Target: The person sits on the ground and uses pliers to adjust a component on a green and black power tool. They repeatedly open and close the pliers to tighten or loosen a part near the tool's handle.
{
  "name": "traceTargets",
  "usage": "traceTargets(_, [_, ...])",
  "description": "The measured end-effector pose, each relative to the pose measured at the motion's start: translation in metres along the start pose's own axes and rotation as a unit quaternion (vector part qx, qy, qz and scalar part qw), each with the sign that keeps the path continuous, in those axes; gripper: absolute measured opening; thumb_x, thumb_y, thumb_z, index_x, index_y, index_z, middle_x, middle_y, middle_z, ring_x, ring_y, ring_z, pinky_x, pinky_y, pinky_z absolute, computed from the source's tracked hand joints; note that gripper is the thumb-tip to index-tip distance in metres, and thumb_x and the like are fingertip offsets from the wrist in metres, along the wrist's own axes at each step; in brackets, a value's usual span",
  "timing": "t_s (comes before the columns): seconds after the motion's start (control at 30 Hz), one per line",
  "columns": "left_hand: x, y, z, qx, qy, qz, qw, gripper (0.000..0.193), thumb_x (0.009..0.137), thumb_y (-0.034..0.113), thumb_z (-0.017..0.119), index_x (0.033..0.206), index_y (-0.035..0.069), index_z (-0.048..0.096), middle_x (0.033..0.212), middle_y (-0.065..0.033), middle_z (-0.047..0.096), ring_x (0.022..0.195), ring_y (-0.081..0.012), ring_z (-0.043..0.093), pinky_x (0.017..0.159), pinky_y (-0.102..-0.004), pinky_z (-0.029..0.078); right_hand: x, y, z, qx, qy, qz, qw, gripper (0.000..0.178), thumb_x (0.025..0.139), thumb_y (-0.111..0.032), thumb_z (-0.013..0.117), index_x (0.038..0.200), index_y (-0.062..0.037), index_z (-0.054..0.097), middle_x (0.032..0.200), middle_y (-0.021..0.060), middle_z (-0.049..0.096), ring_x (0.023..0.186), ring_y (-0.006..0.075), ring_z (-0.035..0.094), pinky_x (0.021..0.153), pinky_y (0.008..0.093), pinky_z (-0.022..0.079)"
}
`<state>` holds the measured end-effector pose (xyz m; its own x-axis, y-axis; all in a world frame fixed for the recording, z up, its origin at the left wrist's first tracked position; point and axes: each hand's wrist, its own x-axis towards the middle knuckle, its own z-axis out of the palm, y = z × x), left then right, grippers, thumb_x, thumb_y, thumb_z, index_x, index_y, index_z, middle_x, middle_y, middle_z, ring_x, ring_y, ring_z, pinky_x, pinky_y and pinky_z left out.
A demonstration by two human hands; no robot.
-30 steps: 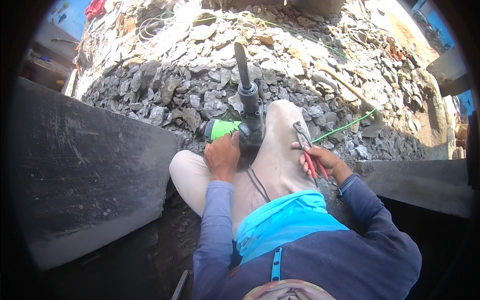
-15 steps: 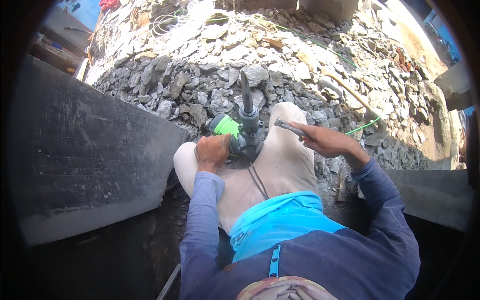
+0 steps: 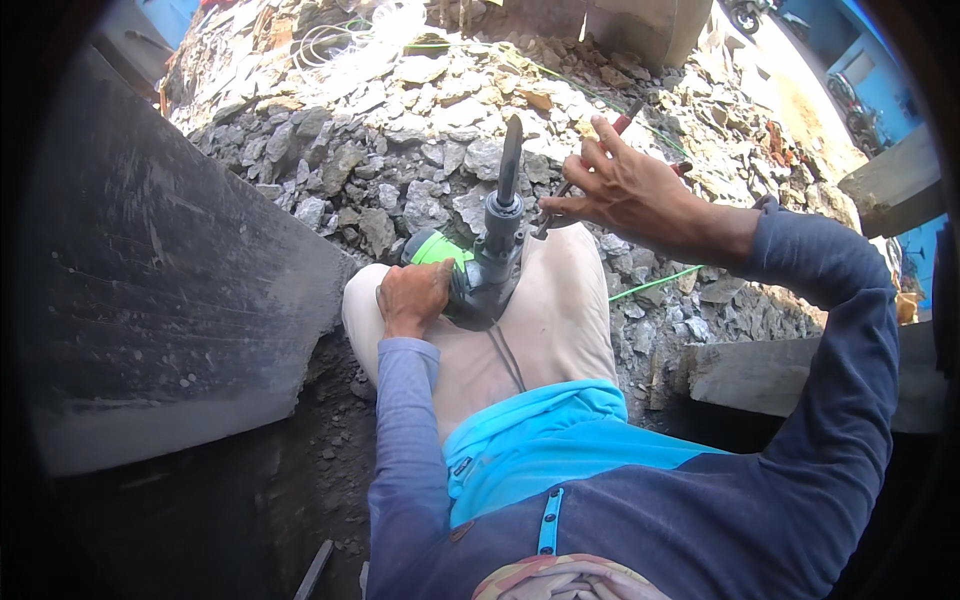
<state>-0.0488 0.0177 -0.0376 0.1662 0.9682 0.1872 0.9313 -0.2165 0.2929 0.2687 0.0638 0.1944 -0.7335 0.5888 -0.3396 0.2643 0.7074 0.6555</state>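
Left hand [image 3: 413,297] clamps fingers on power tool [image 3: 496,265], right hand [image 3: 645,197] fingers grip pliers [image 3: 624,123]; shirt tag [image 3: 461,467] unreadably small; slab [image 3: 180,280] ends beside left knee [image 3: 362,292].

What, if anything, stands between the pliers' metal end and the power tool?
Nothing visible: the pliers, in the right hand, have their metal end beside the collar of the power tool; contact is unclear. The left hand holds the tool farther left.

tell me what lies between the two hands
In the head view, the power tool, the right knee and the metal end of the pliers lie between the left hand and the right hand.
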Motion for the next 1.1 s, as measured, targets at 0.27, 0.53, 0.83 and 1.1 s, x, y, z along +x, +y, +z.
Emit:
traceTargets(0.27, [-0.014, -0.010, 0.003, -0.014, 0.018, 0.005, 1.000, 0.063, 0.111, 0.052, 0.050, 0.073, 0.010, 0.077, 0.073, -0.0171, 0.074, 0.065, -0.0437, 0.069, 0.066, -0.0550, 0.053, 0.021, 0.002, -0.018, -0.092, 0.019, -0.046, 0.995, 0.052, 0.111, -0.030, 0.059, 0.161, -0.0412, 0.051, 0.126, 0.0050, 0.065, 0.125, 0.0306, 0.066, 0.122, 0.0606, 0.043])
traceTargets(0.53, [-0.012, -0.009, 0.000, -0.034, 0.020, 0.004, 0.999, 0.064, 0.111, 0.054, 0.050, 0.073, 0.010, 0.077, 0.074, -0.0178, 0.074, 0.066, -0.0442, 0.070, 0.067, -0.0554, 0.053, 0.037, -0.004, -0.029, -0.136, 0.028, -0.066, 0.988, 0.050, 0.111, -0.030, 0.060, 0.159, -0.0418, 0.053, 0.131, 0.0031, 0.065, 0.134, 0.0296, 0.062, 0.127, 0.0605, 0.037])
traceTargets(0.83, [-0.011, -0.006, -0.004, -0.025, 0.020, 0.011, 0.999, 0.064, 0.111, 0.053, 0.051, 0.073, 0.009, 0.077, 0.074, -0.0174, 0.075, 0.067, -0.0415, 0.072, 0.067, -0.0531, 0.055, 0.045, -0.006, -0.039, -0.152, 0.003, -0.088, 0.985, 0.047, 0.110, -0.032, 0.059, 0.156, -0.0410, 0.055, 0.140, 0.0042, 0.061, 0.140, 0.0306, 0.059, 0.132, 0.0623, 0.030])
traceTargets(1.1, [-0.014, -0.008, -0.003, -0.034, 0.027, 0.008, 0.999, 0.064, 0.111, 0.054, 0.052, 0.074, 0.009, 0.078, 0.072, -0.0169, 0.074, 0.065, -0.0409, 0.072, 0.065, -0.0528, 0.055, 0.048, -0.009, -0.045, -0.128, -0.009, -0.093, 0.987, 0.040, 0.109, -0.033, 0.061, 0.148, -0.0381, 0.063, 0.144, 0.0061, 0.060, 0.142, 0.0309, 0.058, 0.131, 0.0634, 0.031])
